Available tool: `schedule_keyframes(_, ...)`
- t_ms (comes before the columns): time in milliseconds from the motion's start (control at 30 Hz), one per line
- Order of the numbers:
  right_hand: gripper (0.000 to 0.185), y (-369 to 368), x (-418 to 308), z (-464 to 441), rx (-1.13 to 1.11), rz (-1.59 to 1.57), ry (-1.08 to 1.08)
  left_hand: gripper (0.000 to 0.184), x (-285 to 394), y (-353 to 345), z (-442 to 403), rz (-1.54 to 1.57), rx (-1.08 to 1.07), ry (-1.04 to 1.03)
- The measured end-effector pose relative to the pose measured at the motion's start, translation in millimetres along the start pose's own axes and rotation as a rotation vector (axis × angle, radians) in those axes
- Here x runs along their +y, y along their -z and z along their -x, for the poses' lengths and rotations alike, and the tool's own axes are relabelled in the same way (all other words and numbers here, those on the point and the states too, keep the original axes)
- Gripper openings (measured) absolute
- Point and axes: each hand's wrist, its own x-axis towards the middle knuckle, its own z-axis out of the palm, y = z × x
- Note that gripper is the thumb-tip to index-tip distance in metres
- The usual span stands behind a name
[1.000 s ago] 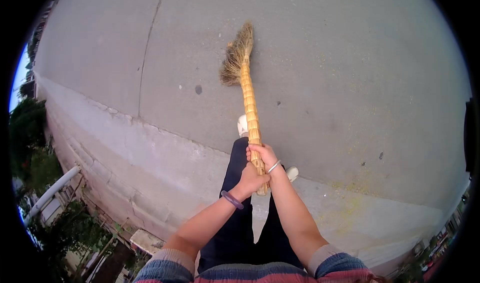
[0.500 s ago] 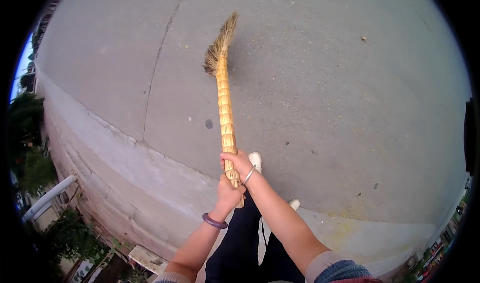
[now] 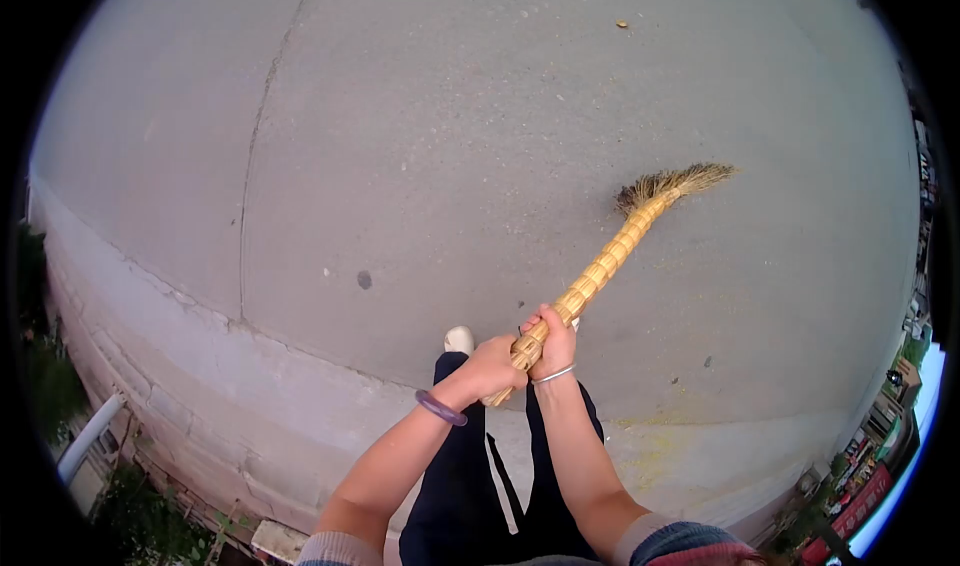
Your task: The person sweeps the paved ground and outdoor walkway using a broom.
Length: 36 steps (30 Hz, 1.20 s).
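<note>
A straw broom (image 3: 604,268) with a thick, bound, yellowish handle slants from my body up to the right. Its bristles spread at the far end, over the grey pavement; whether they touch it I cannot tell. Near the butt end my left hand (image 3: 492,368), with a purple bangle on its wrist, is closed round the handle. Just farther up the handle, my right hand (image 3: 552,341) is wrapped round it too, a silver bracelet on that wrist. Part of each hand's fingers is hidden by the handle.
Grey pavement (image 3: 420,156) with a long crack on the left stretches ahead. A paler concrete strip (image 3: 250,366) runs along the near side. Plants and a white pipe (image 3: 92,436) stand at lower left. A small dry leaf (image 3: 622,24) lies far ahead; yellow specks are scattered at right.
The broom has swung from pointing nearly straight ahead to pointing up and right, both hands still round it. The view has shifted, and my feet stand differently.
</note>
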Motion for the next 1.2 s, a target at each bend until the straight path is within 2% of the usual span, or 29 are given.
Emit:
schedule_keyframes(33, 0.017, -7.6, -6.2, 2.8, -0.050, 0.005, 0.001, 0.033, 11.9, 0.0, 2.7, -0.073, 0.009, 0.002)
schedule_keyframes(100, 0.019, -27.9, -20.9, 0.7, -0.144, 0.010, -0.013, 0.034, 21.2, -2.5, 2.1, -0.037, 0.196, -0.022)
schedule_keyframes(200, 0.024, -86.5, -35.8, -41.2, -0.457, 0.157, -0.251, 0.037, 40.5, -0.9, -19.5, -0.058, 0.582, -0.071)
schedule_keyframes(267, 0.018, -145.0, -48.6, -89.0, -0.671, 0.267, -0.399, 0.030, 82.9, 21.1, -58.3, 0.106, 0.742, -0.107)
schedule_keyframes(333, 0.015, -200.1, -62.5, -145.2, -0.802, 0.368, -0.483, 0.017, 141.3, 48.8, -103.0, 0.333, 0.748, -0.168)
schedule_keyframes(433, 0.017, -247.5, -120.0, -228.0, -0.816, 0.457, -0.576, 0.013, 206.2, 71.8, -186.8, 0.403, 0.678, -0.185)
schedule_keyframes(467, 0.017, -243.0, -148.0, -249.6, -0.787, 0.473, -0.577, 0.013, 225.1, 66.1, -212.8, 0.404, 0.643, -0.169)
schedule_keyframes(533, 0.019, -195.1, -200.4, -282.3, -0.687, 0.181, -0.688, 0.024, 243.8, 34.7, -262.0, -0.026, 0.557, -0.045)
schedule_keyframes(600, 0.027, -109.0, -244.4, -289.8, -0.624, -0.067, -0.585, 0.045, 241.3, -34.7, -292.6, -0.421, 0.517, -0.010)
schedule_keyframes(633, 0.030, -62.1, -262.7, -285.6, -0.558, -0.136, -0.508, 0.061, 249.5, -73.0, -289.8, -0.438, 0.386, 0.054)
schedule_keyframes(667, 0.029, -17.7, -278.3, -275.6, -0.459, -0.161, -0.391, 0.064, 240.6, -104.7, -296.0, -0.524, 0.261, 0.010)
schedule_keyframes(733, 0.024, 47.2, -312.7, -233.4, -0.265, -0.246, -0.239, 0.062, 235.8, -158.4, -291.2, -0.579, -0.002, -0.036)
schedule_keyframes(767, 0.022, 70.2, -325.5, -214.6, -0.169, -0.279, -0.182, 0.056, 244.6, -179.0, -279.7, -0.542, -0.066, 0.020)
schedule_keyframes(833, 0.020, 93.7, -343.4, -178.2, -0.054, -0.337, -0.058, 0.049, 259.1, -201.5, -259.7, -0.474, -0.141, -0.061)
schedule_keyframes(900, 0.019, 98.0, -345.2, -146.4, -0.010, -0.407, 0.085, 0.045, 266.9, -210.1, -234.6, -0.555, -0.134, -0.116)
schedule_keyframes(933, 0.019, 81.1, -342.7, -156.9, 0.035, -0.420, 0.074, 0.043, 267.0, -195.2, -248.7, -0.584, -0.138, -0.122)
schedule_keyframes(1000, 0.019, 66.4, -340.6, -111.8, 0.044, -0.291, 0.057, 0.039, 248.4, -208.0, -200.7, -0.557, 0.041, -0.166)
schedule_keyframes(1033, 0.022, 58.0, -331.5, -112.7, -0.093, -0.310, -0.030, 0.037, 251.2, -205.5, -188.4, -0.495, 0.115, -0.064)
schedule_keyframes(1067, 0.022, 47.7, -321.7, -119.7, -0.184, -0.230, -0.116, 0.038, 214.0, -200.2, -190.0, -0.499, 0.261, -0.163)
schedule_keyframes(1100, 0.021, 40.2, -311.4, -128.0, -0.290, -0.209, -0.191, 0.040, 209.6, -200.0, -189.0, -0.573, 0.348, -0.115)
schedule_keyframes(1167, 0.017, 20.9, -305.0, -151.6, -0.419, -0.082, -0.260, 0.039, 222.4, -199.0, -198.7, -0.415, 0.452, -0.093)
schedule_keyframes(1200, 0.016, 28.3, -297.7, -161.8, -0.498, -0.013, -0.286, 0.040, 212.6, -201.8, -205.9, -0.318, 0.414, -0.047)
